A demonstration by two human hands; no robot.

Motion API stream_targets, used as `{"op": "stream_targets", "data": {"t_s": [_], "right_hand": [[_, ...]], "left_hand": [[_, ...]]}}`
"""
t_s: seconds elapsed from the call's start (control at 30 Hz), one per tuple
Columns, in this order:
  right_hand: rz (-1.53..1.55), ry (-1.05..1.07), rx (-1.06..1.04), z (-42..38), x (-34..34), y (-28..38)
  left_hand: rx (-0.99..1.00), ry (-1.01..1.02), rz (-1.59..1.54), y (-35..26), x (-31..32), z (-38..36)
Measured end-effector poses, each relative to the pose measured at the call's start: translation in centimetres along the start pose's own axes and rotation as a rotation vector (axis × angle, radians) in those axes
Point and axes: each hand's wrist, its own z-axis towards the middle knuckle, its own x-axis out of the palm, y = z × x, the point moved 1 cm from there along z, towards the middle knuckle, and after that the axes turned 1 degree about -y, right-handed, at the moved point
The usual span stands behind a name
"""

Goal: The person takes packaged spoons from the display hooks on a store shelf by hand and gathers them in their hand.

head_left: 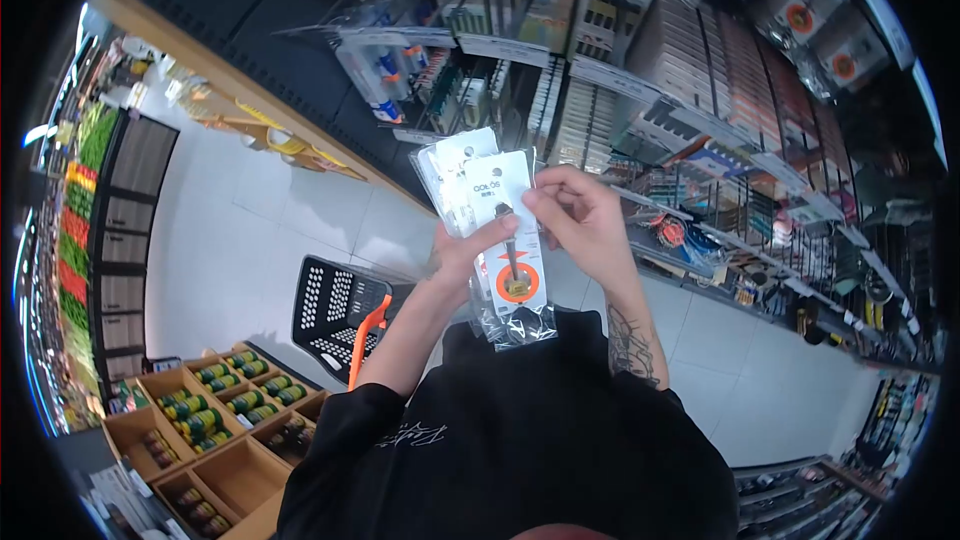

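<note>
My left hand is closed around a fanned stack of clear-wrapped white carded packets, thumb lying across the front one. That front packet shows dark print, an orange ring and a slim metal utensil whose exact kind I cannot make out. Its clear plastic hangs below the card, just above my black shirt. At the packet's upper right edge, the fingers of my right hand are bent in a pinch, thumb against the card. The rear packets are mostly covered by the front one.
Shelves with hanging packaged goods stand ahead and to the right. A black basket with an orange handle is on the floor at left. Behind it is a wooden display with green-yellow jars; a produce rack stands far left.
</note>
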Motion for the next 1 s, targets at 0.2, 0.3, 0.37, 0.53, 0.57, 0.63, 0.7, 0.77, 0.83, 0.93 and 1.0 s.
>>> {"op": "stream_targets", "data": {"t_s": [0.2,0.3,0.37,0.53,0.57,0.63,0.7,0.77,0.83,0.93,1.0], "right_hand": [[0.114,-0.04,0.029,-0.9,-2.0,-1.0],[0.131,-0.041,0.001,-1.5,-2.9,-1.2],[0.134,-0.033,0.016,-1.8,-3.4,-1.6],[0.099,-0.059,0.067,-4.7,-4.7,-2.8],[0.088,-0.061,0.1,-5.0,-5.1,-2.8],[0.079,-0.08,0.118,-6.1,-5.6,-3.1],[0.07,-0.094,0.133,-6.9,-5.8,-3.3],[0.071,-0.126,0.129,-7.4,-5.9,-3.4],[0.063,-0.128,0.133,-7.6,-6.0,-3.6],[0.033,-0.133,0.131,-8.2,-5.5,-3.7],[0.006,-0.139,0.117,-8.7,-5.3,-3.9]], "left_hand": [[-0.056,0.078,0.011,0.9,1.7,0.6],[-0.049,0.063,-0.027,1.6,1.4,1.0],[-0.046,0.07,-0.049,2.3,1.2,1.4],[-0.058,0.04,0.097,5.2,0.8,0.6],[-0.06,0.039,0.099,5.7,0.8,0.5],[-0.055,0.076,0.116,6.4,1.0,0.3],[-0.044,0.111,0.133,6.9,1.1,0.0],[-0.027,0.14,0.147,6.8,1.4,-0.5],[-0.037,0.141,0.189,6.6,1.4,-0.6],[-0.029,0.132,0.221,6.7,1.3,-1.3],[-0.014,0.12,0.192,6.5,1.5,-1.5]]}}
